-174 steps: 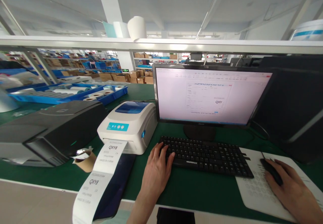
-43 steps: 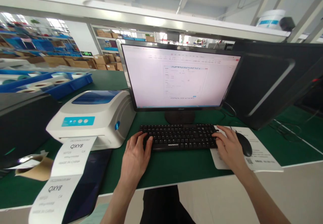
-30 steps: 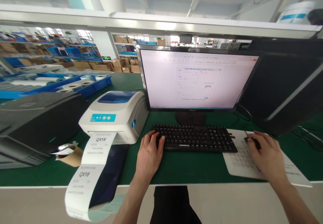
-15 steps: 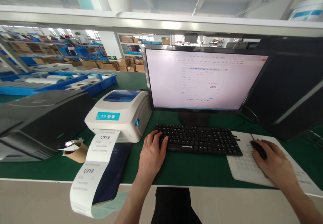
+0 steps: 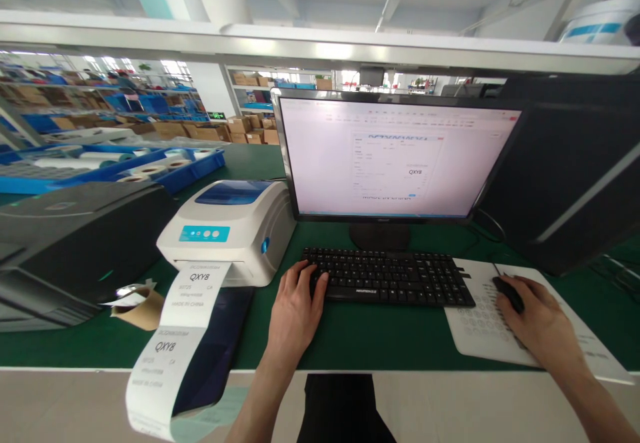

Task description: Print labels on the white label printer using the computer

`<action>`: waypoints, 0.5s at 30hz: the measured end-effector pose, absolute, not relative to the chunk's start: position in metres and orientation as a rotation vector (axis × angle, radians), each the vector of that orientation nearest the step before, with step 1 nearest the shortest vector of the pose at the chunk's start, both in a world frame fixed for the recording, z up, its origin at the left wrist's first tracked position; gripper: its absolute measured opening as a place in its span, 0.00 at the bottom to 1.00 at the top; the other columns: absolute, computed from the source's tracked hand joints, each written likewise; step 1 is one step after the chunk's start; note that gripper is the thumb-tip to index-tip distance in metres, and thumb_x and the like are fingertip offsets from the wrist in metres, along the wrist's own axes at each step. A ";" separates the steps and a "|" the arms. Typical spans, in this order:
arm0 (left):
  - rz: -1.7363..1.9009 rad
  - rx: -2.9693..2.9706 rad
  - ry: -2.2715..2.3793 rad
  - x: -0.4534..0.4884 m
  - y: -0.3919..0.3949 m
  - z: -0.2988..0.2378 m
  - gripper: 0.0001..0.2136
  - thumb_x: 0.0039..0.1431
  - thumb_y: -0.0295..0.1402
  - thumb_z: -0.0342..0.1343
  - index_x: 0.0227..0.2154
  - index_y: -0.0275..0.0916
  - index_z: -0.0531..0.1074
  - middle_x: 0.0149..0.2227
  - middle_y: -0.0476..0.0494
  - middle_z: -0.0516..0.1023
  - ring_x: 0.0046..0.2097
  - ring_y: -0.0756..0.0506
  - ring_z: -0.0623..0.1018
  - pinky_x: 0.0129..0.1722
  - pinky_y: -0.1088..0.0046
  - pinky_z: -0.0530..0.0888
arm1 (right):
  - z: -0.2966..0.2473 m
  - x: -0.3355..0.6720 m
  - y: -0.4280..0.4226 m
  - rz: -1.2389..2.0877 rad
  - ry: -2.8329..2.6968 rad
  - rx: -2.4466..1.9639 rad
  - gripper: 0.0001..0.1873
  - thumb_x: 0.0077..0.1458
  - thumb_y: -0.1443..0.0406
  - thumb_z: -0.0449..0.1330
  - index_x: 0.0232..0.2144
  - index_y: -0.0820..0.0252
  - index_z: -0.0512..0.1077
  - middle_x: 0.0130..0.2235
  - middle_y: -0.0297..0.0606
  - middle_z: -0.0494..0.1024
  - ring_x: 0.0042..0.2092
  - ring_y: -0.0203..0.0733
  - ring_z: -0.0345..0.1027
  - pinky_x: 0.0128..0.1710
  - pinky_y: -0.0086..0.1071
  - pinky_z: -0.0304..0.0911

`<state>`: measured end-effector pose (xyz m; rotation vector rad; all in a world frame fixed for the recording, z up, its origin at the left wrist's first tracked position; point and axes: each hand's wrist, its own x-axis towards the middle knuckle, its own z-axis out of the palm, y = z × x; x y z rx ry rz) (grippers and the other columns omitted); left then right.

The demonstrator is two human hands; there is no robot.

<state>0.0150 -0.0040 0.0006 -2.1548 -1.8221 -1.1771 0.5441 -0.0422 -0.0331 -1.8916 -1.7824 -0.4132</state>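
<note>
- Green desk (image 5: 380, 340) fills the space nearest me, with both forearms reaching over its front edge and a label strip (image 5: 187, 316) curling down past it, left of them.
- At least two labels marked QXY8 are out and, I judge, fully printed; the strip is not torn off, and I cannot tell whether more are wanted.
- Left hand (image 5: 295, 313): palm down, wrist low, fingers bent over the keyboard's (image 5: 390, 278) left end, thumb spread away from them; I cannot tell whether a key is pressed.
- Right hand (image 5: 540, 316): draped over the mouse (image 5: 509, 295) on its pad (image 5: 475, 333), fingers curved round it, though their tips are partly hidden.
- Just beyond the left hand sits the printer (image 5: 225, 230), the strip leaving its front slot and passing over a dark tablet (image 5: 215, 356).
- Behind the keyboard, the monitor (image 5: 325, 176) shows an open window, also reading QXY8, not yet closed.
- Farther off, blue trays (image 5: 205, 168), then cartons (image 5: 240, 125).
</note>
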 end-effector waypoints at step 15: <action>-1.157 -2.158 -1.838 0.016 -0.004 0.002 0.16 0.78 0.45 0.53 0.57 0.42 0.75 0.61 0.32 0.78 0.62 0.31 0.80 0.62 0.44 0.82 | -0.034 0.543 -0.044 -0.456 -1.773 -1.897 0.33 0.72 0.44 0.50 0.65 0.54 0.76 0.63 0.47 0.74 0.55 0.64 0.75 0.56 0.61 0.78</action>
